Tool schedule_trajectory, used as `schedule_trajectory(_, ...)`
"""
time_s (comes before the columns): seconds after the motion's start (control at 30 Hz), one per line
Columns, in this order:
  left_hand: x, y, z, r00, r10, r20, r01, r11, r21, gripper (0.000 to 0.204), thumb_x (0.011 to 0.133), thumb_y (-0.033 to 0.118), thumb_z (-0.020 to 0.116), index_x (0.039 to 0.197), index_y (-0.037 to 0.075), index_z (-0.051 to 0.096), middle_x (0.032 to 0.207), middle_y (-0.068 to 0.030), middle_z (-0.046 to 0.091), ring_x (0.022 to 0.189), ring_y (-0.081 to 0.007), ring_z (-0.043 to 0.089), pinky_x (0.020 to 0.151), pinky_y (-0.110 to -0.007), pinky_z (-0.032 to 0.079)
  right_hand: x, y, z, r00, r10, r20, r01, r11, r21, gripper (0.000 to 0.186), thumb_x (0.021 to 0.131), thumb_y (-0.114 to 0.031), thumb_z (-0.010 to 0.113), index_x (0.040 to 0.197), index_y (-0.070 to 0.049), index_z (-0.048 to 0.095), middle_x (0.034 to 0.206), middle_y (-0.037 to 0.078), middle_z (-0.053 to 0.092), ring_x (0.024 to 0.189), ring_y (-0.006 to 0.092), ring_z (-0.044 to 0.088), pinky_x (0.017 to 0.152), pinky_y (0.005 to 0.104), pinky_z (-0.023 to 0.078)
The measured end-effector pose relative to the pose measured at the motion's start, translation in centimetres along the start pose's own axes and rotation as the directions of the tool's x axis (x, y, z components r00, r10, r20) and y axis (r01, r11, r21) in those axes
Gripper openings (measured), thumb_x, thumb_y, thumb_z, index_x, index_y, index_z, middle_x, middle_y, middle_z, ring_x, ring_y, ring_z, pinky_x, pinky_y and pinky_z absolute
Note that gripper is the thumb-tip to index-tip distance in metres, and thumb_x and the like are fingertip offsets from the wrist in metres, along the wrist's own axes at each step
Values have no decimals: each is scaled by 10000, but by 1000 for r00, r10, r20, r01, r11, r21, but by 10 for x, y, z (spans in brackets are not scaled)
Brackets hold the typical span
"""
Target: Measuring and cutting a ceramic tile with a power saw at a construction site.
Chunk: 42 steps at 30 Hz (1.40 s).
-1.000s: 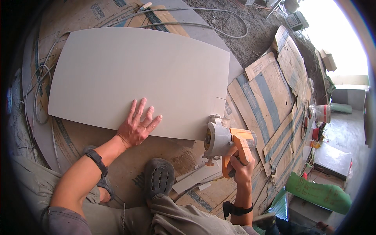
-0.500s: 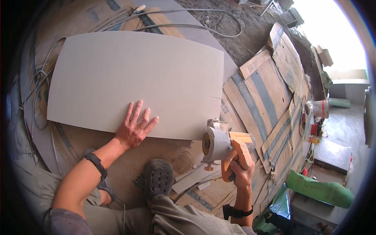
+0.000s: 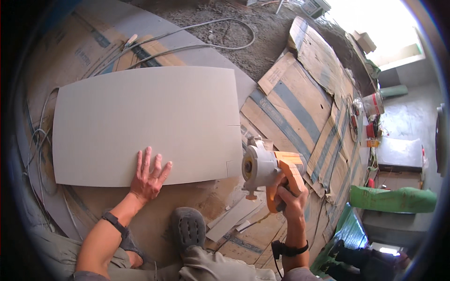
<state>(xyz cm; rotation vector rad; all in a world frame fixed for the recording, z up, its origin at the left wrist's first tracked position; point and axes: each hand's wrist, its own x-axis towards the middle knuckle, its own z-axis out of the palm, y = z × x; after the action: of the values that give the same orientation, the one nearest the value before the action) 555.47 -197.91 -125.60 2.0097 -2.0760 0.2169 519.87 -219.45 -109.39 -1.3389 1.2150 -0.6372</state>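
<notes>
A large pale beige tile [image 3: 145, 112] lies flat in front of me, with a short slit in its right edge and fine cut lines near its lower right corner. My left hand [image 3: 149, 177] rests on the tile's near edge, fingers spread, holding nothing. Just off the right edge, my right hand [image 3: 289, 199] grips the orange handle of a handheld tile cutter [image 3: 262, 166] with a grey head. The cutter appears apart from the tile. Its blade is mostly hidden by the guard.
Flattened cardboard [image 3: 300, 117] covers the floor on the right. A grey cable [image 3: 211, 45] loops behind the tile. Narrow offcut strips [image 3: 236, 218] lie near my shoe [image 3: 188, 227]. Green sheeting [image 3: 393, 199] and a bucket [image 3: 372, 104] are at the far right.
My view has shifted, so the tile sits lower and further left. The cutter has come away from the tile's near right corner, showing cut lines there. My left hand stays on the tile.
</notes>
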Motion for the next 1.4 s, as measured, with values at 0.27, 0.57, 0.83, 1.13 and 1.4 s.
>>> schedule_trajectory(0.27,-8,-8,-3,998,50,36,-51,998,21,419,953,135,533,1359,88,626,1353,-266,526,1357,-634,415,1095,-784,355,30,-1,32,997,-74,30,75,997,-24,84,855,7,704,912,8,642,774,14,633,625,89,595,544,252,472)
schedule_trajectory(0.57,-18,-14,-3,997,69,41,-70,997,27,431,948,108,559,1375,116,616,1351,-250,529,1350,-610,443,1082,-768,393,47,17,45,965,-243,96,255,956,-145,87,871,28,646,950,54,622,750,57,631,564,128,616,504,260,466)
schedule_trajectory(0.83,-20,-14,-3,997,75,34,-76,996,46,445,954,131,551,1395,134,617,1360,-238,524,1363,-601,435,1102,-753,386,43,17,52,982,-186,36,189,974,-122,101,853,31,705,863,-4,611,753,8,613,617,90,589,541,263,476)
schedule_trajectory(1.13,-18,-13,-7,997,56,43,-57,998,18,455,949,129,556,1399,140,618,1352,-234,537,1359,-590,446,1112,-744,381,45,23,52,978,-198,72,204,975,-92,83,865,25,698,907,10,627,766,26,636,613,103,609,530,265,485)
schedule_trajectory(1.4,-19,-13,-3,998,66,17,-67,997,28,451,943,130,564,1391,136,616,1353,-232,533,1354,-590,452,1104,-744,394,45,25,50,973,-210,95,220,970,-101,84,876,18,697,920,12,625,759,28,636,604,108,614,528,267,487)
